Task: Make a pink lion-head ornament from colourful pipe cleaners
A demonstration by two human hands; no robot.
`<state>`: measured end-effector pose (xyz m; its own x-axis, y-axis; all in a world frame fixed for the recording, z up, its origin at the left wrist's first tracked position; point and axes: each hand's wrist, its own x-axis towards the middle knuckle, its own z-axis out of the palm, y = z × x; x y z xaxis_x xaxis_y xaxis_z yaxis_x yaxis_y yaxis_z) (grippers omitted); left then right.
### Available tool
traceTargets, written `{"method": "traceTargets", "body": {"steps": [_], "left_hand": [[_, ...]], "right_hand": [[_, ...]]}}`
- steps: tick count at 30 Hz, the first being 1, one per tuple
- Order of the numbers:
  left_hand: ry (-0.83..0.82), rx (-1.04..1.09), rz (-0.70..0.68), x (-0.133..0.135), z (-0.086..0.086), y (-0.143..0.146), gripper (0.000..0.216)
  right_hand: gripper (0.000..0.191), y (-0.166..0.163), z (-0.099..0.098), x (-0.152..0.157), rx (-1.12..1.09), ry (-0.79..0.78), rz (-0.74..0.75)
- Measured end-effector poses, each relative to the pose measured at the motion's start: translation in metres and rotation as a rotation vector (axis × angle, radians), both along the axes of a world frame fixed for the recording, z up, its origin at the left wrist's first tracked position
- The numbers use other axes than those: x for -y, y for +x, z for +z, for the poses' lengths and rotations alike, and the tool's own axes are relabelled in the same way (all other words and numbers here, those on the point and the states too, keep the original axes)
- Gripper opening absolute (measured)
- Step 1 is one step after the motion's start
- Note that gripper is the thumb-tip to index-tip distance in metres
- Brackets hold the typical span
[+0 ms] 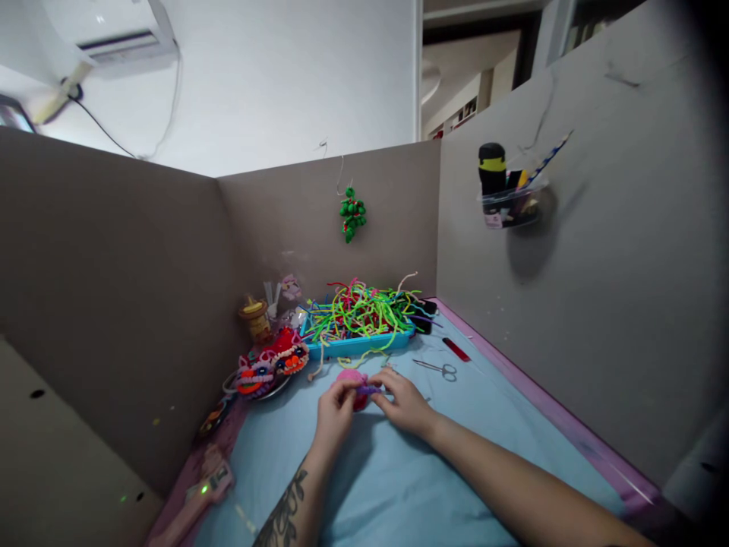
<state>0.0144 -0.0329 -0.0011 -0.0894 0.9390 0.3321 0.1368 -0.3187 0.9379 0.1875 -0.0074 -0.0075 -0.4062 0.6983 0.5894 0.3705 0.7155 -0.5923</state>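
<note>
My left hand (335, 414) and my right hand (403, 401) meet over the light blue mat (399, 471) and both pinch a small pink fuzzy craft piece (351, 380). A short purple strand (369, 390) runs between the fingertips of the two hands. Both hands have their fingers closed on this piece. Just behind the hands stands a blue tray (358, 346) heaped with several bright pipe cleaners (361, 311) in green, yellow, pink and orange.
Small scissors (437, 368) and a red stick (456, 349) lie right of the tray. Finished fuzzy figures (272, 365) sit at the left, a pink glue gun (197, 497) near the front left. Cardboard walls surround the desk; a green ornament (352, 215) and a pen cup (509, 201) hang on them.
</note>
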Motion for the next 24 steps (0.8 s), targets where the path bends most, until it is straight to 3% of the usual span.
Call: {"method": "traceTargets", "body": {"steps": [4,10,24], "left_hand": [[0.021,-0.006,-0.003,0.0010,0.0047,0.0019,0.015],[-0.043,0.140,-0.035,-0.0025,-0.0002,0.0022,0.043],[-0.080,0.154,-0.076,-0.0021,-0.0004,0.0011,0.044]], "right_hand": [[0.011,-0.0004,-0.0036,-0.0032,0.041,0.022,-0.014],[0.015,-0.0015,-0.0008,-0.0043,0.007,-0.012,-0.121],[0.010,-0.0004,-0.0007,-0.0067,-0.060,-0.031,-0.187]]}}
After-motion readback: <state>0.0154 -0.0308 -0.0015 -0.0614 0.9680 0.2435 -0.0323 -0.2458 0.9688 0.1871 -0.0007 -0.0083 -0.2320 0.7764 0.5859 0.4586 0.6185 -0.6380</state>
